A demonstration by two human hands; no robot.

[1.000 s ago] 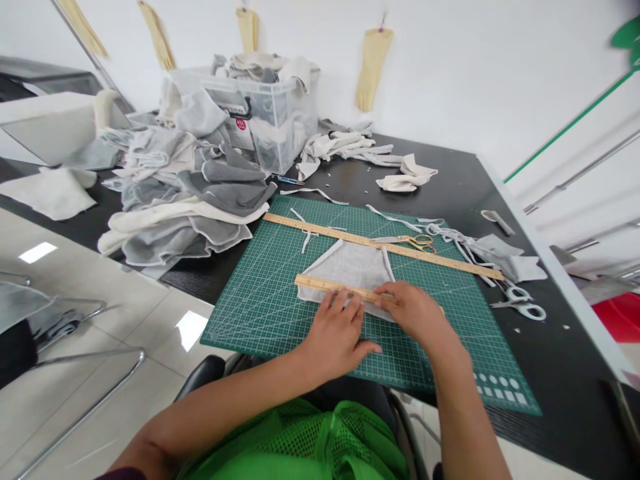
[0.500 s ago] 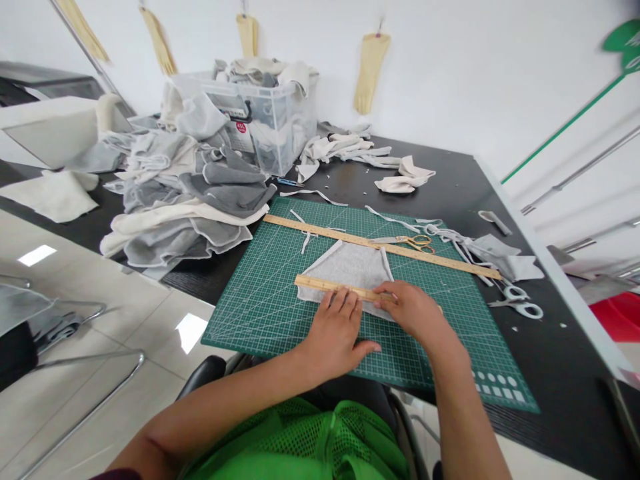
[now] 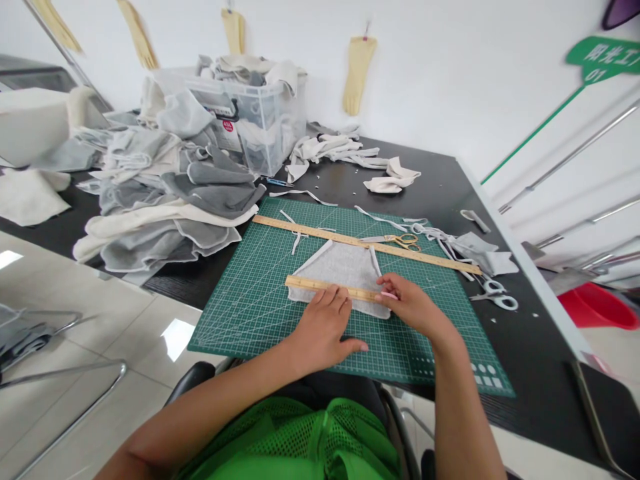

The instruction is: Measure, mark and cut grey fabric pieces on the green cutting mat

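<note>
Taking the short wooden ruler [image 3: 307, 285] as your clock centre, with twelve straight away from you, its long axis runs from just past nine to just past three. It lies flat across the wide end of the grey cloth [image 3: 345, 263], whose narrower end points to twelve. Your left hand [image 3: 325, 327] is palm down, unclenched, fingers together pressing the ruler, thumb spread towards three; that forearm comes in from between seven and eight. Your right hand [image 3: 413, 307], reaching in from five, is curled at the ruler's three o'clock end, pinching a thin pink piece [image 3: 390, 295]. Beneath lies the green mat [image 3: 250, 313]. Towards twelve, the long ruler [image 3: 340, 237] slants beside gold-handled scissors [image 3: 400, 240]; a cloth pile [image 3: 165, 193] sits around ten.
</note>
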